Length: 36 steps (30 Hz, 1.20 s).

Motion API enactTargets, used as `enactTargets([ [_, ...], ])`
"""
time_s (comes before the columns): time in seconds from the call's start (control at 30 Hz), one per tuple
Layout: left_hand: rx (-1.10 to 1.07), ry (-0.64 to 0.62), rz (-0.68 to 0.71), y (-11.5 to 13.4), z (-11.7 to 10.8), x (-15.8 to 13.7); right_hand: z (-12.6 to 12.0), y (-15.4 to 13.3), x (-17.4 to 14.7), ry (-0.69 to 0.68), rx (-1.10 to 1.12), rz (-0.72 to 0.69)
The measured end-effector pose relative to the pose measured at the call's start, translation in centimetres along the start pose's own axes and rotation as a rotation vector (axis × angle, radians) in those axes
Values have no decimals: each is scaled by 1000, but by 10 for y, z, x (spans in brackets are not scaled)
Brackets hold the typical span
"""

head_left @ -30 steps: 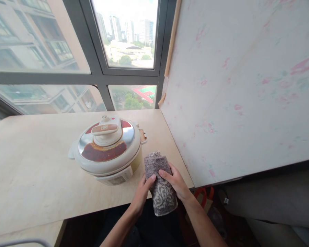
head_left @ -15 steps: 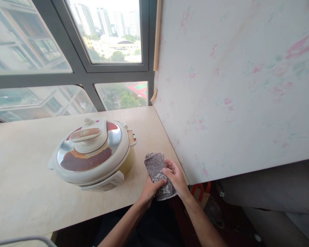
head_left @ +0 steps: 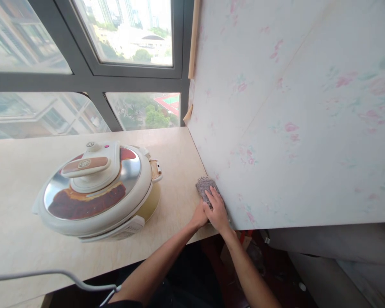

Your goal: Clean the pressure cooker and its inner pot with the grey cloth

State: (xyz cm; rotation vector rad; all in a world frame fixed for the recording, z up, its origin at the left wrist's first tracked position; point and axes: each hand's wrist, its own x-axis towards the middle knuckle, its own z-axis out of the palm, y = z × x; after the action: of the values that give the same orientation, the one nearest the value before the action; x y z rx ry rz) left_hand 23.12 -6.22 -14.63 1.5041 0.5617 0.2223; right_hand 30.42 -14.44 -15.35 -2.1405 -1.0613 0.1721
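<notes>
A folded grey-brown patterned cloth lies on the pale wooden tabletop, close against the flowered wall at its right edge. Across its top rests my right hand, fingers stretched out and slightly apart. My left hand is at the cloth's lower left edge, closed on it. Its fingers are mostly hidden under the cloth and beside my right hand. Part of the cloth is covered by both hands.
A large cream electric cooker with a shiny lid and brown handle stands to the left. A grey cable crosses the front left. The flowered wall bounds the tabletop on the right; windows lie behind.
The cloth has gone from being held up in both hands to lying at the wall side of the tabletop. My right hand now spreads over it. The view has shifted, showing more cable.
</notes>
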Motion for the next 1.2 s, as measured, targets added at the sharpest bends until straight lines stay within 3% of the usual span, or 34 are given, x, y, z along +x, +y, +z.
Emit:
enactTargets([
  [0.13,150,-137,-92,0,-34,-3,9,14,9,-23,-15,-30],
  [0.33,231,-139,-133,1,-68,-44,29,20,19,50,-124,-118],
  [0.57,-141,-131,-237,-5,-91,-118,33,20,26,58,-141,-116],
  [0.7,-260,-90,-200,14,-136,-167,24,18,28,-24,-103,-47],
  [0.8,-306,-37,-120,31,-179,-200,16,1,32,-13,-48,65],
  [0.9,-342,163,16,45,-222,-218,10,-38,36,46,47,109],
  [1.1,-447,1002,321,63,-296,-209,12,-134,43,90,512,77],
  [1.2,-452,1223,368,64,-323,-193,22,-164,55,126,840,121],
])
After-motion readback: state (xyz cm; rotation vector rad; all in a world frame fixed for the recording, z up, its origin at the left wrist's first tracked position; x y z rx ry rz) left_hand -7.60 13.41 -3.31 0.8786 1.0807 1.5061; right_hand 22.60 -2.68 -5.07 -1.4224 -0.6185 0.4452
